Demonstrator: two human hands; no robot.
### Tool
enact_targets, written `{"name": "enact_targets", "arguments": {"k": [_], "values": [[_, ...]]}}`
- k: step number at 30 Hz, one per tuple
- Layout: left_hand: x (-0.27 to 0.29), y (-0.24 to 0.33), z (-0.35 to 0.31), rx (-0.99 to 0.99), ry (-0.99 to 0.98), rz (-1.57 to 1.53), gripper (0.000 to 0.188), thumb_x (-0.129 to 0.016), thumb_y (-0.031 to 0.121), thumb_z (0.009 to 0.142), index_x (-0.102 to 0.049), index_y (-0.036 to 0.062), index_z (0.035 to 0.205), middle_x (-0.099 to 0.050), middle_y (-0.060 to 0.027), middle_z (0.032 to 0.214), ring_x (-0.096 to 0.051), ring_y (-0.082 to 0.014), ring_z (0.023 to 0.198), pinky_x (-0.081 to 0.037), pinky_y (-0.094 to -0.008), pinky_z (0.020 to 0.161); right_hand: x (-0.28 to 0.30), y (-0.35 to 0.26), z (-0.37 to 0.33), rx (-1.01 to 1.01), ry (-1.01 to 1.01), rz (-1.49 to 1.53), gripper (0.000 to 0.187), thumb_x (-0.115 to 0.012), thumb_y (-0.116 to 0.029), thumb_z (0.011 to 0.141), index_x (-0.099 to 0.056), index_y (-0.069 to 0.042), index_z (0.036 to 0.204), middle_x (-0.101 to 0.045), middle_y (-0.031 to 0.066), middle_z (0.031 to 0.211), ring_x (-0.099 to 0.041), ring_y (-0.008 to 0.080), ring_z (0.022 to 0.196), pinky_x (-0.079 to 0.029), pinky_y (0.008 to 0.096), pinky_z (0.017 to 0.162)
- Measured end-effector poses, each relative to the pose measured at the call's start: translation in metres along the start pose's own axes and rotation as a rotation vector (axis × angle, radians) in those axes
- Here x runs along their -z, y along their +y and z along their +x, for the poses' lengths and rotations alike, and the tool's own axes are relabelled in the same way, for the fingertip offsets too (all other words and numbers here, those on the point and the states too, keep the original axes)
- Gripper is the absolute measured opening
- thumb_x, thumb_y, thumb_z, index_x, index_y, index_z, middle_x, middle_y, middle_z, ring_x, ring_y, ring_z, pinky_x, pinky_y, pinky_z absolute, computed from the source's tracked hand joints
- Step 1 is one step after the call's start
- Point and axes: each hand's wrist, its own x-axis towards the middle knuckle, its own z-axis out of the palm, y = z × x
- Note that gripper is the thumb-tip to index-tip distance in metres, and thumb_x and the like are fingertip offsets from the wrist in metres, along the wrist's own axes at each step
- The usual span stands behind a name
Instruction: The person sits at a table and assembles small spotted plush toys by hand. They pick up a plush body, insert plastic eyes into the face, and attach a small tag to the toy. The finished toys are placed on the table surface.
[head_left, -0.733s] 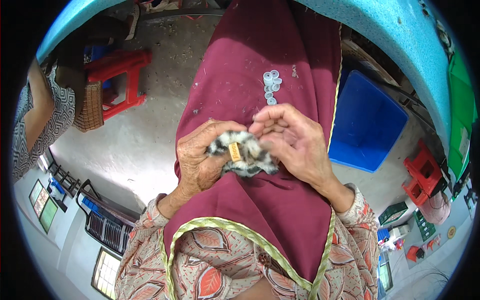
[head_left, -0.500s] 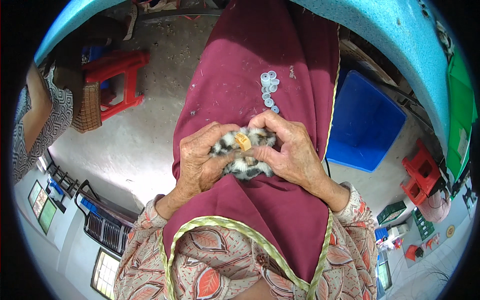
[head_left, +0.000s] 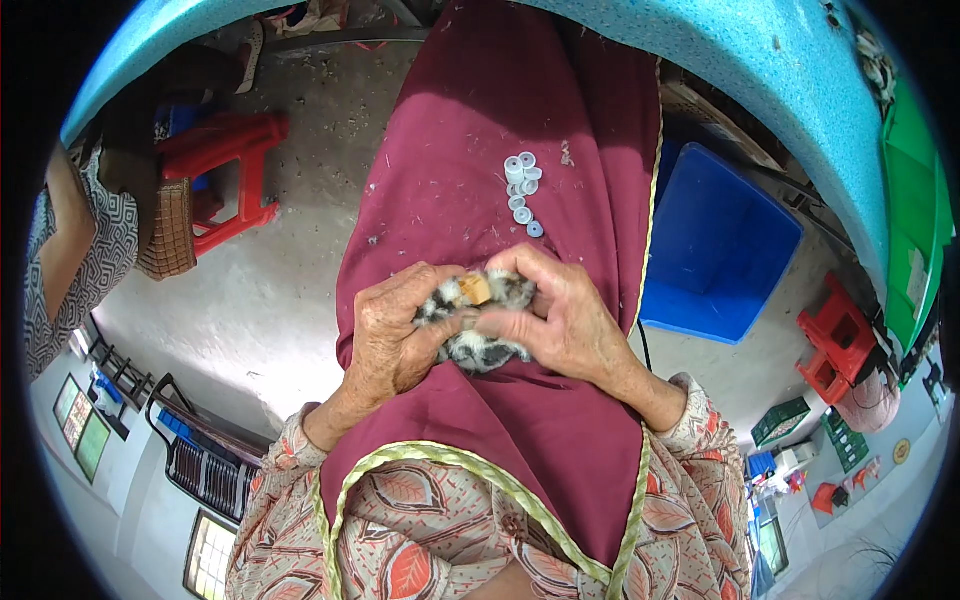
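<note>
A small, fluffy black, white and brown plush piece [head_left: 482, 352] is held between both hands above my lap. A yellow-orange tag [head_left: 475, 290] sticks up from its upper side. My left hand [head_left: 390, 328] closes round its left end, the thumb pointing inward. My right hand [head_left: 568, 322] grips the right end, thumb laid across the middle and index finger curled over the top. Both thumbs meet near the centre and are slightly blurred. On the maroon apron [head_left: 450, 190] over my lap, just beyond the hands, lie several small translucent plastic caps [head_left: 522, 181] in an uneven line.
A blue speckled table edge [head_left: 690, 45] curves across the far side. To the right are a blue bin [head_left: 722, 245], a red stool [head_left: 838, 340] and a green container [head_left: 910, 220]. At left, another person's arm [head_left: 72, 215] shows near a red stool [head_left: 240, 170] and a woven basket [head_left: 168, 230].
The view has shifted slightly. Both thumbs have moved over the middle of the plush piece, and its tag now shows at a different angle. Both hands still hold it.
</note>
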Motion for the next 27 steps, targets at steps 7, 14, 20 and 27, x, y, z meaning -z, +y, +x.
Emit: {"name": "enact_targets", "arguments": {"k": [7,14,20,27], "values": [[-0.001,0.006,-0.005,-0.049,0.016,0.141,0.037,-0.074,0.003,0.06,-0.063,0.0023,0.096,-0.061,-0.0113,0.077,-0.063,-0.0266,0.069,-0.049,-0.0331,0.06,-0.009,0.005,-0.005,0.076,0.069,-0.03,0.032,-0.082,-0.014,0.069,-0.058,-0.001,0.086,-0.06,0.0022,0.074,-0.054,0.0051,0.067,-0.046,0.0236,0.056],[-0.001,-0.003,-0.003,-0.12,0.021,0.12,0.036,-0.074,0.006,0.062,-0.063,0.0028,0.096,-0.06,-0.0112,0.076,-0.063,-0.0253,0.068,-0.048,-0.0329,0.058,-0.011,0.004,-0.003,0.034,0.078,-0.044,0.028,-0.081,-0.01,0.069,-0.059,-0.002,0.085,-0.061,0.0009,0.075,-0.056,0.0043,0.067,-0.047,0.0212,0.058],[-0.006,-0.014,0.001,0.271,-0.007,-0.469,0.029,-0.073,0.013,0.079,-0.063,0.0004,0.104,-0.067,-0.004,0.085,-0.061,-0.0087,0.078,-0.05,-0.0243,0.07,0.021,0.014,0.013,-0.231,-0.04,0.596,0.026,-0.066,-0.017,0.086,-0.063,0.003,0.103,-0.066,0.0052,0.084,-0.062,0.0088,0.075,-0.051,0.0206,0.065],[0.002,-0.011,0.008,0.435,-0.148,-0.731,0.032,-0.073,0.015,0.08,-0.062,0.0009,0.108,-0.068,-0.004,0.09,-0.062,-0.0085,0.082,-0.051,-0.0241,0.073,0.02,0.019,0.02,-0.115,-0.115,0.542,0.027,-0.068,-0.012,0.084,-0.059,0.002,0.105,-0.066,0.0057,0.09,-0.062,0.0087,0.079,-0.052,0.0214,0.066]]}}
